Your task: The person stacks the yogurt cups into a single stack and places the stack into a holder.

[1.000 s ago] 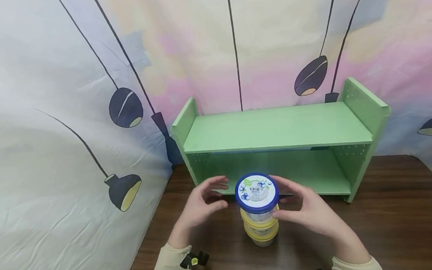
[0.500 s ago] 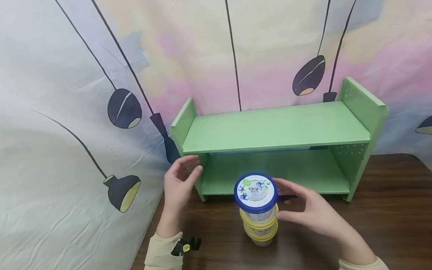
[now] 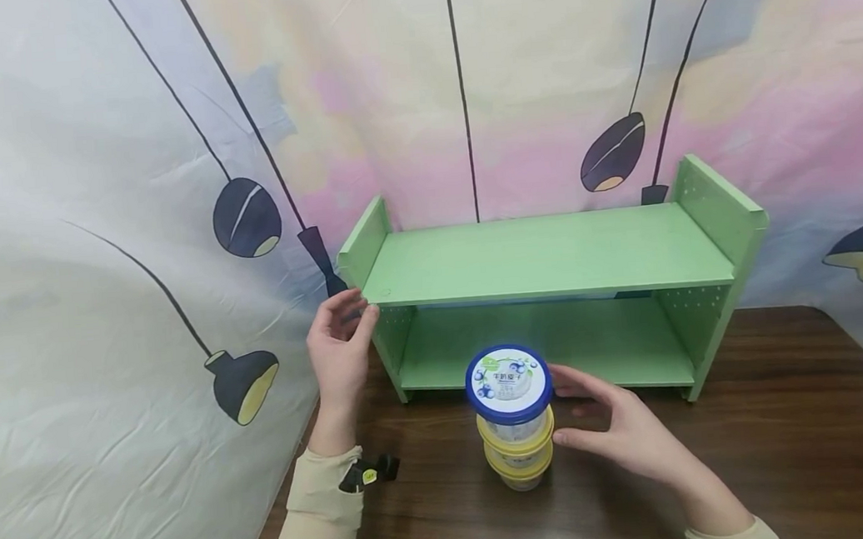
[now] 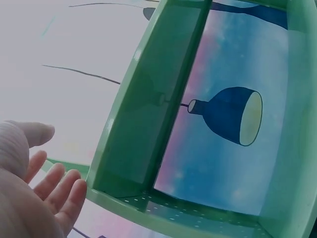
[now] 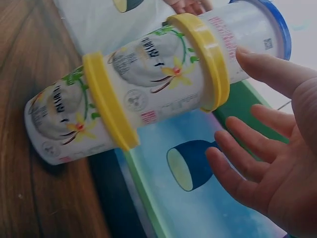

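Note:
Three lidded tubs stand stacked upright on the table in the head view. The blue-lidded tub (image 3: 509, 383) is on top, and two yellow-lidded tubs (image 5: 158, 64) with vanilla-flower labels are below it. Beside the stack's right side is my right hand (image 3: 623, 431), thumb and fingers spread and holding nothing. In the right wrist view its thumb overlaps the top tub; I cannot tell whether it touches. My left hand (image 3: 338, 351) is raised at the left front of the green shelf (image 3: 543, 257), with loosely bent fingers and nothing in them. Whether its fingertips touch the shelf is unclear.
The two-level green shelf stands behind the stack, its side panels (image 3: 723, 199) rising above the upper board. Dark wooden table (image 3: 810, 410) extends to the right. A wall cloth (image 3: 106, 342) printed with lamps hangs close on the left and behind.
My left hand has moved left and up, away from the stack to the shelf's left end. My right hand has drawn slightly away from the tubs. The stack stays in place.

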`<state>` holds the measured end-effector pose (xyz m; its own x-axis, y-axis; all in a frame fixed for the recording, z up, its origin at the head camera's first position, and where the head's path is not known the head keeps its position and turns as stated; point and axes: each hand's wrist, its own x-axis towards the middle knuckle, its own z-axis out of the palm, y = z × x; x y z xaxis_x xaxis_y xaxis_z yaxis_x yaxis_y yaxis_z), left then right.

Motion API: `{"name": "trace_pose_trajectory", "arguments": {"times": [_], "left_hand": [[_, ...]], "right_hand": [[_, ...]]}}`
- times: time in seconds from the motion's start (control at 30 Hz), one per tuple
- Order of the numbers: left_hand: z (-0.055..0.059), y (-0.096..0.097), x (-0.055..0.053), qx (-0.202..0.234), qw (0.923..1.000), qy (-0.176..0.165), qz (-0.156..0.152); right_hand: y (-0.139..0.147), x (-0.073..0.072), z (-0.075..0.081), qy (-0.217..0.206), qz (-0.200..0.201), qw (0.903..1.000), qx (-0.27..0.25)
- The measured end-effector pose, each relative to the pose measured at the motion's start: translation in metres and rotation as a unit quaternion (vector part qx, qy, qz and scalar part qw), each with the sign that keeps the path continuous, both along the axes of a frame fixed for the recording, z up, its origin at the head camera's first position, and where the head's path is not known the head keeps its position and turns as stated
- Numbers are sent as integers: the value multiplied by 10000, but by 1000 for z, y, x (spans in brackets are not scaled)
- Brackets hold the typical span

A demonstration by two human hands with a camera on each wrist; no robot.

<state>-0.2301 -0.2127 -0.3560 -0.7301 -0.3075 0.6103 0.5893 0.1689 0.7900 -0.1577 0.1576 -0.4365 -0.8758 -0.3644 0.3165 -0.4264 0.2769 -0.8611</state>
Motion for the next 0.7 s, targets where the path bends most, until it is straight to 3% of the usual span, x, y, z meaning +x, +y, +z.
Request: {"name": "trace_pose_trajectory", "arguments": {"times": [0.27,0.43,0.7], "left_hand": [[0,-2,-5,136,9990,282,310],[3,-2,-11,160,9984,234,480],[5,-8,-26,56,9988,191,454]], "right_hand": [[0,5,-9,-158,-59,9998,146],[2,8,-20,-491,-48,9987,115],[-1,10,-43,-976,184,9950,81]]}}
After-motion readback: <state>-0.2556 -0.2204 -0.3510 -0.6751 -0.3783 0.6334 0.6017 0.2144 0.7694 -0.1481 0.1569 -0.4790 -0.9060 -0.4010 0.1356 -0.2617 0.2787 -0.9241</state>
